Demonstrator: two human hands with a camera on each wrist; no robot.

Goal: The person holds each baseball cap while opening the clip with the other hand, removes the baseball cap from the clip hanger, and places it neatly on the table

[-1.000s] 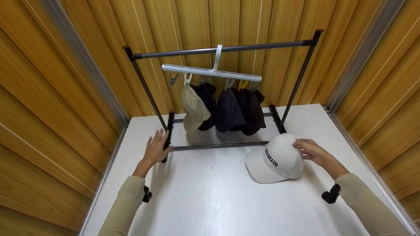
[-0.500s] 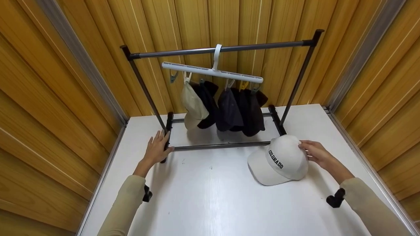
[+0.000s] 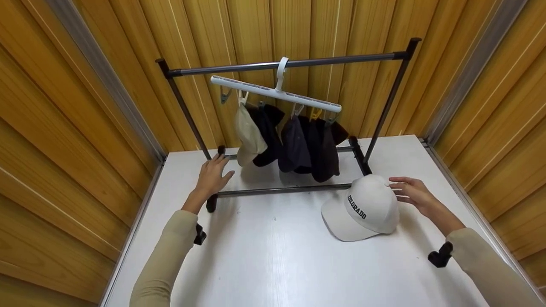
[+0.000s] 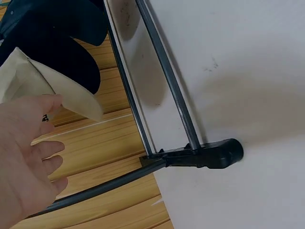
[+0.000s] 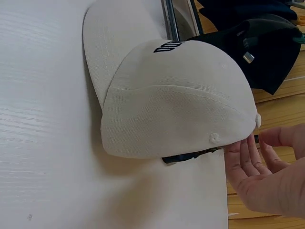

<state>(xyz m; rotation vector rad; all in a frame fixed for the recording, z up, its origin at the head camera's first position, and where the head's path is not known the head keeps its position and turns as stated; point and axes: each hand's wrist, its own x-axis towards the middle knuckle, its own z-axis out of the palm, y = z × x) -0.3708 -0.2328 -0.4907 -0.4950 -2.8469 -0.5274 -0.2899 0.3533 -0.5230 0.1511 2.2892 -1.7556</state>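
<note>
A white baseball cap [image 3: 370, 207] lettered "COLORADO" rests on the white table, its brim pointing to the front left. My right hand [image 3: 413, 194] is at the back of its crown, fingers spread loosely; the right wrist view has the fingertips [image 5: 251, 150] right at the cap's rear edge. Over the left end of the rack's base, my left hand [image 3: 212, 174] is raised with thumb and fingers apart, holding nothing. Close by hangs a beige cap [image 3: 248, 138], clipped to a white hanger [image 3: 273, 92]. Several dark caps [image 3: 294, 147] hang beside it.
The dark metal rack [image 3: 332, 61] stands at the back of the table, its lower bar [image 3: 281, 190] running across in front. A grey clip [image 3: 225, 97] hangs at the hanger's left end without a cap. Wood-patterned walls [image 3: 76, 140] enclose the table.
My left hand has lifted from the rack's base and moved up and right. The right fingers have loosened from the white cap, which shifted slightly right earlier. The hanger tilts more, right end lower.
</note>
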